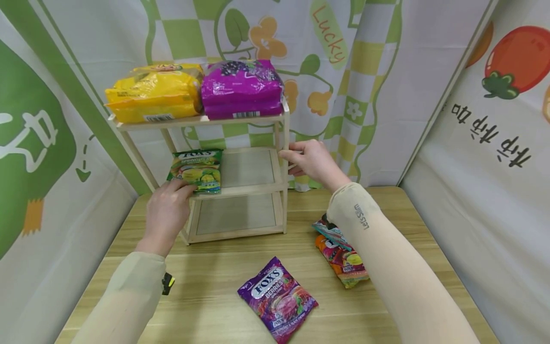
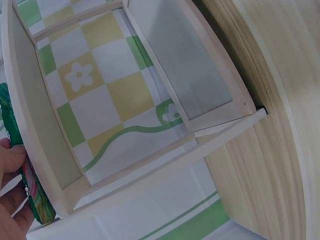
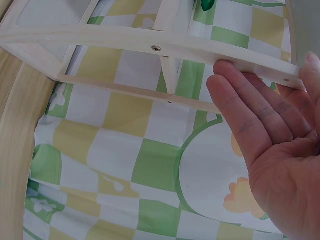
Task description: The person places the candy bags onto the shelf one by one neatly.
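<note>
A small wooden shelf rack (image 1: 285, 205) stands on the table. On the left part of its middle shelf is a green Fox's candy bag (image 1: 199, 167), leaning back a little. My left hand (image 1: 166, 208) pinches the bag's lower left edge between thumb and fingers. In the left wrist view the green bag (image 2: 37, 200) shows at the shelf's front edge. At the rack's right side, my right hand (image 1: 317, 163) holds the front post, thumb in front and fingers behind, as the right wrist view also shows at the post (image 3: 195, 52).
A yellow bag (image 1: 156, 93) and a purple bag (image 1: 242, 91) sit on the top shelf. A purple Fox's Berries bag (image 1: 279, 301) lies flat on the table (image 1: 206, 296). Under my right forearm lie an orange candy bag (image 1: 341, 263) and a teal one (image 1: 331, 234).
</note>
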### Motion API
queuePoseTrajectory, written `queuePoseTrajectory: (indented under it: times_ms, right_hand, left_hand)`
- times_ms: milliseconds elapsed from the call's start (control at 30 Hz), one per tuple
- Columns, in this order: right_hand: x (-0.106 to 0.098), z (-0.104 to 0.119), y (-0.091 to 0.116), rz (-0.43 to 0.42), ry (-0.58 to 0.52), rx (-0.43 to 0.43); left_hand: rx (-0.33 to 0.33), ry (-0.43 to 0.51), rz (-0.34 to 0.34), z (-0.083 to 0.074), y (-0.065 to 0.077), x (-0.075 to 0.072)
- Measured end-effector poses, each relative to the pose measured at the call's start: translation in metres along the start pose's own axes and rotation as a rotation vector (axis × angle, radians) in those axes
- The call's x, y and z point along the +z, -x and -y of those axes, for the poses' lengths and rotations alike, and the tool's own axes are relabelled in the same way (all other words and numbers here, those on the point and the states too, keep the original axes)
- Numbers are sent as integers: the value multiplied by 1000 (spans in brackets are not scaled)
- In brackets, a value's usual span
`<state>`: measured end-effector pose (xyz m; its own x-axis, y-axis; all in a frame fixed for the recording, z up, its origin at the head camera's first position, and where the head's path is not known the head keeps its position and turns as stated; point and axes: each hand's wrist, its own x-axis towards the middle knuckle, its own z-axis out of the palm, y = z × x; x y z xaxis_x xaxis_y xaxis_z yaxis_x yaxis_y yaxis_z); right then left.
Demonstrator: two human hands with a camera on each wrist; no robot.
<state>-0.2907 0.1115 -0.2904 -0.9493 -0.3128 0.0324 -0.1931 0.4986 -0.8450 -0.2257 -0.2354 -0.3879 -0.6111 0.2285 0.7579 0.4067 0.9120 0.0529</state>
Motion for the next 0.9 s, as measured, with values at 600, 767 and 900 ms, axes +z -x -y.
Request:
queuePoseTrajectory:
  times_ms: [600, 767, 900]
  right_hand:
    - [1, 0, 1, -11, 11, -3]
    - [0, 0, 0, -11, 8, -4]
    - [1, 0, 0, -11, 11, -3]
  left_hand:
    - [-19, -10, 15, 2, -1, 3]
    - [-20, -17, 19, 1, -2, 3]
    - [-15, -12, 11, 0, -2, 2]
